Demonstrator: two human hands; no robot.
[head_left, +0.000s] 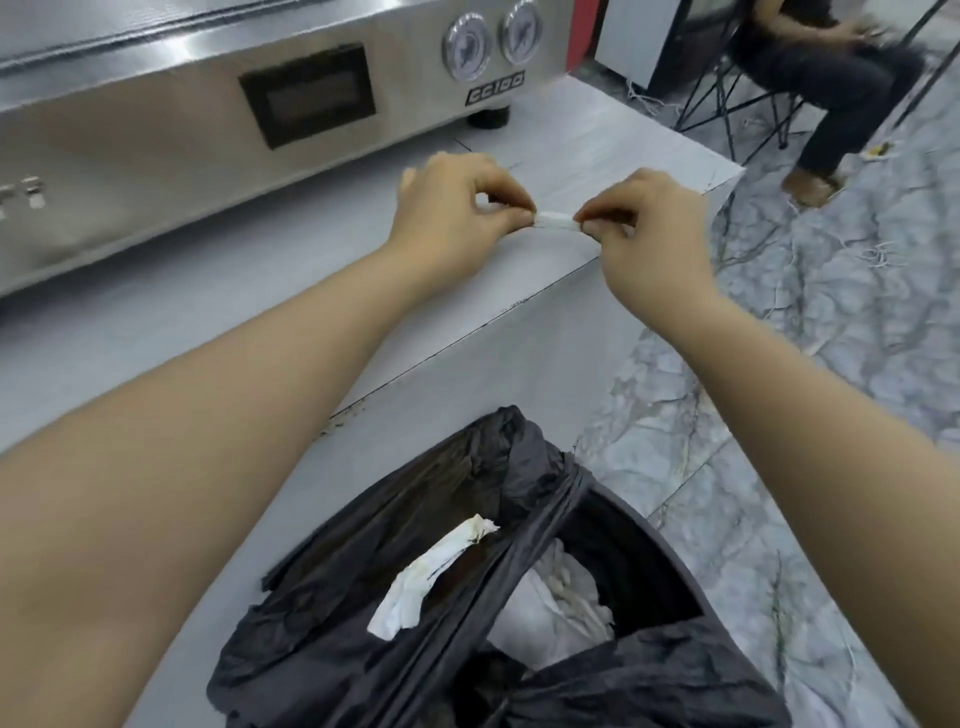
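Head view: my left hand (457, 202) and right hand (644, 223) each pinch one end of a small white packet (557, 220), which is stretched between their fingertips. It sits over the counter (597, 140), near the counter's right edge. A steel machine (182, 130) stands on the counter's back. Below the counter's front edge is a bin bag (363, 649), with a tissue (431, 577) on it.

Both forearms outstretched, left hand (457, 200) and right hand (647, 223) pinched, fingertips nearly meeting.
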